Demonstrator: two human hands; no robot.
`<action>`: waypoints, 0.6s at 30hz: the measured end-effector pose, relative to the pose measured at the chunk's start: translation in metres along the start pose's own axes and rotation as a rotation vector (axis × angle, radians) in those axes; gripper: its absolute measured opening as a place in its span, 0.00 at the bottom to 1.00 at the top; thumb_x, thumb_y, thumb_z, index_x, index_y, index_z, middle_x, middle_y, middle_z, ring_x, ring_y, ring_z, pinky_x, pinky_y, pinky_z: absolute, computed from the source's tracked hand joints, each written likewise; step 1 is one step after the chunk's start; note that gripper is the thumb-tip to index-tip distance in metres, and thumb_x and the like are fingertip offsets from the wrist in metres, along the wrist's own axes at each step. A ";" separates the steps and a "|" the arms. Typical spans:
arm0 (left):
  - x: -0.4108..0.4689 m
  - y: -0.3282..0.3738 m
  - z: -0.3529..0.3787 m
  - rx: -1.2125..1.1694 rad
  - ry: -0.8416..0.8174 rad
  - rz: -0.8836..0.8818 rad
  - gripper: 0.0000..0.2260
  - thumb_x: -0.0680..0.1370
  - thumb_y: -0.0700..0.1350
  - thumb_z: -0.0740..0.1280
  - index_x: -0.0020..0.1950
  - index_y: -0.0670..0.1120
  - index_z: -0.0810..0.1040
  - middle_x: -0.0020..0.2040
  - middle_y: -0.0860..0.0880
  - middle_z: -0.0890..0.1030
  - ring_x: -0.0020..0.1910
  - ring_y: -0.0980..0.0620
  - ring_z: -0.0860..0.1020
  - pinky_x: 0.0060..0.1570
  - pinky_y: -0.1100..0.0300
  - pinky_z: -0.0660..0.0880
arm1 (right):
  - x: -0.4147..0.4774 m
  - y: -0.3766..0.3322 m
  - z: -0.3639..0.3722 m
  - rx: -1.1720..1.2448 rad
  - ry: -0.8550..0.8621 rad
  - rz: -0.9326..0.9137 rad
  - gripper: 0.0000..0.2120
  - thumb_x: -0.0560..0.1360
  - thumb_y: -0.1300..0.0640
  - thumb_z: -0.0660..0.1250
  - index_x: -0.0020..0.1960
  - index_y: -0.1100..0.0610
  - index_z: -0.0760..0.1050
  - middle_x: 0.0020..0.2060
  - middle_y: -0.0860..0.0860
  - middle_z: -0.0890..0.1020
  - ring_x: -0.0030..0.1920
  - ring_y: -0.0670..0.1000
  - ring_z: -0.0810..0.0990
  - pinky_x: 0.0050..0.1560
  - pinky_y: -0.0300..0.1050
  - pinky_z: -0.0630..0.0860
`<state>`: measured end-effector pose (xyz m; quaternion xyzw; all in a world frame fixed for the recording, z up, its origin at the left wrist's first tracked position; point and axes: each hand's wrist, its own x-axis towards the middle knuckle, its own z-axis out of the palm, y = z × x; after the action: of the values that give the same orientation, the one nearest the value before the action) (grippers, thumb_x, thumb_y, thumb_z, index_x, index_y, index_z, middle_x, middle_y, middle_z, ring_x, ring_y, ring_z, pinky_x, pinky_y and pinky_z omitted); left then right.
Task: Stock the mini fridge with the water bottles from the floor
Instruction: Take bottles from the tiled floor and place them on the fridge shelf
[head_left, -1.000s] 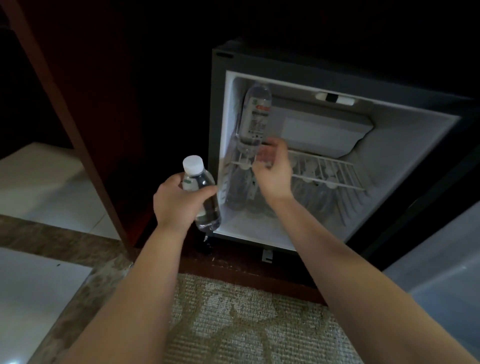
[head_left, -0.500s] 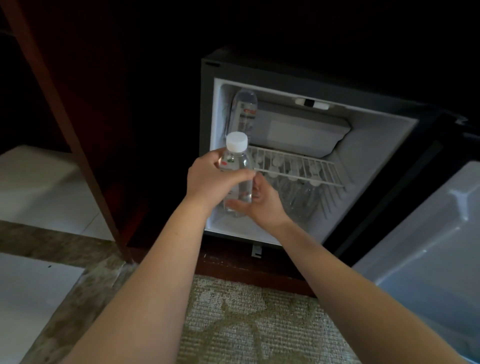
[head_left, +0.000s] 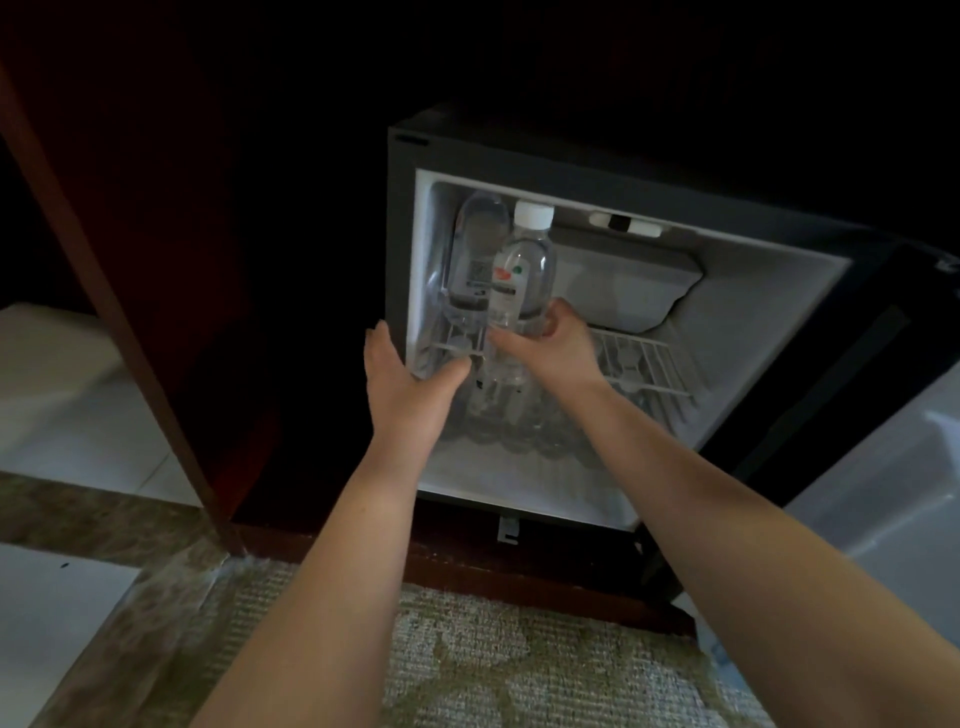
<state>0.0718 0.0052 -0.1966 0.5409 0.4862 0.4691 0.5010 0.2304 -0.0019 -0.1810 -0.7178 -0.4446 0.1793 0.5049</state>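
Note:
The mini fridge (head_left: 769, 332) stands open inside a dark wooden cabinet. My right hand (head_left: 545, 345) grips the lower body of a clear water bottle (head_left: 522, 275) with a white cap, held upright over the wire shelf (head_left: 644, 364) at the left. Just behind it, against the left wall, another bottle (head_left: 475, 244) stands on the shelf. My left hand (head_left: 408, 379) is spread with nothing in it, beside the fridge's left edge, its thumb near the shelf front. Several more bottles (head_left: 519, 421) lie dimly under the shelf.
The open fridge door (head_left: 893, 483) hangs at the right. A grey freezer box (head_left: 628, 280) fills the upper middle of the fridge. A wooden cabinet post (head_left: 119, 322) stands at the left. A patterned carpet (head_left: 519, 665) and pale tiles cover the floor.
The bottle passed from my left hand to my right and rose onto the shelf beside the first bottle. My left hand let go and now hangs spread at the fridge edge.

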 end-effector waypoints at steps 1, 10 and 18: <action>0.003 -0.003 0.000 0.010 0.001 -0.005 0.44 0.70 0.48 0.74 0.78 0.49 0.50 0.78 0.48 0.54 0.76 0.50 0.55 0.73 0.48 0.59 | 0.005 0.002 0.001 -0.013 0.006 0.010 0.19 0.65 0.50 0.78 0.48 0.51 0.72 0.38 0.42 0.79 0.40 0.42 0.79 0.37 0.36 0.73; 0.014 -0.012 0.013 0.128 -0.019 0.027 0.43 0.72 0.48 0.72 0.78 0.46 0.48 0.79 0.49 0.50 0.77 0.52 0.51 0.72 0.59 0.52 | 0.049 0.016 0.003 -0.022 0.134 0.070 0.24 0.65 0.48 0.77 0.56 0.56 0.76 0.47 0.48 0.82 0.49 0.49 0.81 0.45 0.41 0.74; 0.012 -0.018 0.015 0.111 0.003 0.017 0.45 0.72 0.46 0.72 0.78 0.49 0.44 0.79 0.50 0.49 0.77 0.51 0.52 0.74 0.53 0.56 | 0.063 0.017 0.014 -0.026 0.136 0.073 0.24 0.68 0.48 0.76 0.60 0.56 0.75 0.50 0.47 0.81 0.50 0.45 0.79 0.46 0.39 0.72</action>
<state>0.0869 0.0168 -0.2149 0.5712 0.5077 0.4464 0.4655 0.2622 0.0564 -0.1899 -0.7508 -0.3850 0.1427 0.5175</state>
